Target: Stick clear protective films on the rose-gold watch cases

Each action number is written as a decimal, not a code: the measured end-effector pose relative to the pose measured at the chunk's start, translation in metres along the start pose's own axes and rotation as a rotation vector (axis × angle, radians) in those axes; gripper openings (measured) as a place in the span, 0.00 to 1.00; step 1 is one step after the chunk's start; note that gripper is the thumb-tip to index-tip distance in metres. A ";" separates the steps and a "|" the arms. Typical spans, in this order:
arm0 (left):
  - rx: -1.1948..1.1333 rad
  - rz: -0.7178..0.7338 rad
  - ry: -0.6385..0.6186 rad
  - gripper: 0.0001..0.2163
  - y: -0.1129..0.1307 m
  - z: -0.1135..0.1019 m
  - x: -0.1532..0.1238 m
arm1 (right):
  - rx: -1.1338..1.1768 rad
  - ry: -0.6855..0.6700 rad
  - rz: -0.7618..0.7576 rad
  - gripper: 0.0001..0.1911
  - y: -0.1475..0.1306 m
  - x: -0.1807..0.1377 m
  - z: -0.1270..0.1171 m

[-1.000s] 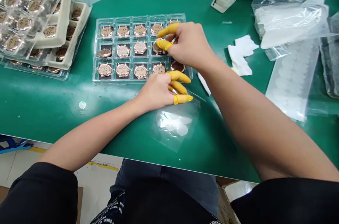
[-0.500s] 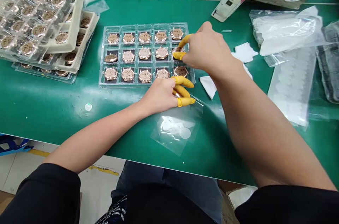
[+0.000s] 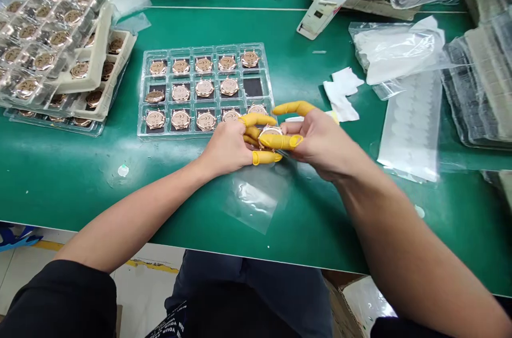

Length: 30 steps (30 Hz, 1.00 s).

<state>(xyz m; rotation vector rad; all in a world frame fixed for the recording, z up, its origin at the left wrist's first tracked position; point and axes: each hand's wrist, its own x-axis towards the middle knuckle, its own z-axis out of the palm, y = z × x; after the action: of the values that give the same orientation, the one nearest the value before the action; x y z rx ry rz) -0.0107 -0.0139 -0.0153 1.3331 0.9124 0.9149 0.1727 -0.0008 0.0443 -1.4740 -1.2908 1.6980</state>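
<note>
My left hand (image 3: 228, 149) and my right hand (image 3: 322, 135), with yellow finger cots on several fingers, meet just in front of the tray. Between their fingertips, they both pinch a round rose-gold watch case (image 3: 270, 135), partly hidden by the cots. Behind them lies a clear plastic tray (image 3: 204, 48) of rose-gold watch cases in three rows. Its middle row has a bare dark compartment (image 3: 253, 87) at the right end. My left fingers overlap the tray's front right corner. A clear plastic bag (image 3: 256, 196) lies under my hands.
Stacked trays of watch cases (image 3: 80, 82) fill the left side, and more stand along the back. White paper wipes (image 3: 342, 94), a bag of white film (image 3: 396, 50) and a scalloped film sheet (image 3: 410, 127) lie to the right. The table's front edge runs below my arms.
The watch case has left the right end of the tray's middle row, leaving that compartment bare. My right hand has moved toward the front, and both hands now hold the case.
</note>
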 end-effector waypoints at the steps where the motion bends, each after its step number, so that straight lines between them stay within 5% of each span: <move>1: -0.002 -0.010 -0.019 0.28 0.001 0.000 -0.001 | 0.021 -0.015 0.028 0.47 0.004 -0.002 0.000; 8: -0.022 -0.069 -0.051 0.28 0.004 -0.002 -0.001 | -0.060 -0.121 -0.021 0.38 0.005 0.005 -0.014; 12: -0.001 -0.074 0.049 0.27 0.005 -0.002 0.001 | -0.572 0.237 -0.460 0.19 0.019 0.011 -0.049; 15: 0.005 -0.097 0.088 0.28 0.007 -0.001 0.002 | -0.850 0.404 -0.550 0.10 0.033 0.019 -0.068; 19: -0.038 -0.103 0.104 0.29 0.007 0.000 0.002 | -0.726 0.393 -0.674 0.06 0.032 0.017 -0.054; 23: -0.062 -0.098 0.082 0.29 0.004 0.000 0.002 | -0.664 0.238 -0.846 0.08 0.024 0.007 -0.020; 30: -0.083 -0.099 0.083 0.28 0.005 0.000 0.003 | -0.675 0.170 -0.815 0.10 0.027 0.005 -0.019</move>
<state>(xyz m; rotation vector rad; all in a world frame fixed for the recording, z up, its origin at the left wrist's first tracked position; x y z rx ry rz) -0.0102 -0.0113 -0.0108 1.1764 0.9851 0.9272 0.1944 -0.0006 0.0191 -1.0996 -2.0953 0.6196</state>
